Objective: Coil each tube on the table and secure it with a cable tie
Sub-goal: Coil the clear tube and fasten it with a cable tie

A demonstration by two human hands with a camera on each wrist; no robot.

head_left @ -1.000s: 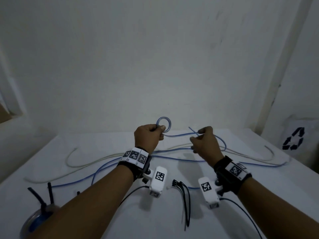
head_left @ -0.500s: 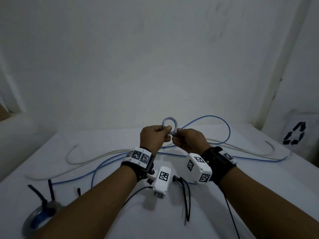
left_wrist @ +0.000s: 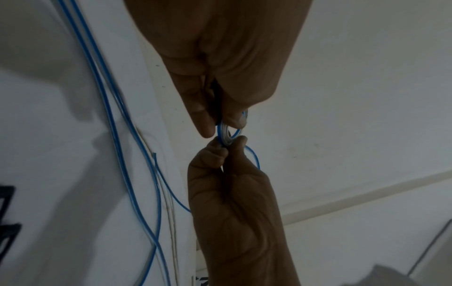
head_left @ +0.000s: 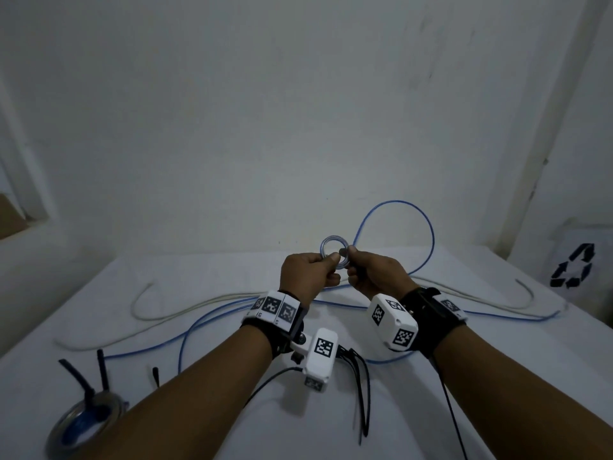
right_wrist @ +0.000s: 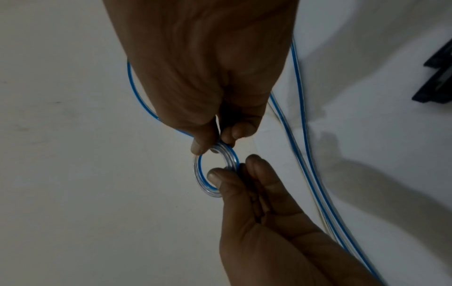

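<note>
I hold the small coil (head_left: 334, 252) of the blue-striped tube (head_left: 428, 227) up off the table (head_left: 497, 376), at about twelve o'clock from my wrists. My left hand (head_left: 308, 275) pinches the coil's rim between thumb and forefinger at its seven o'clock edge. My right hand (head_left: 374, 275) pinches it at the four o'clock edge, the other fingers curled underneath.

From my right fingers (right_wrist: 199, 144) the loose tube arches in a wide loop toward one o'clock, then drops to the table and trails off to three o'clock. More of it lies across the table toward nine o'clock beside a pale tube (head_left: 172, 307).

I judge I am only a few turns into this coil. To wind it well, I should keep the left pinch firm so the stacked turns do not spring apart, and let the right hand lay each new turn flush against the last at the same width, feeding slack without twisting. The black cable ties (head_left: 361, 380) lie at six o'clock, under my wrists, for afterwards. A finished coil (head_left: 83, 423) sits at eight o'clock.
</note>
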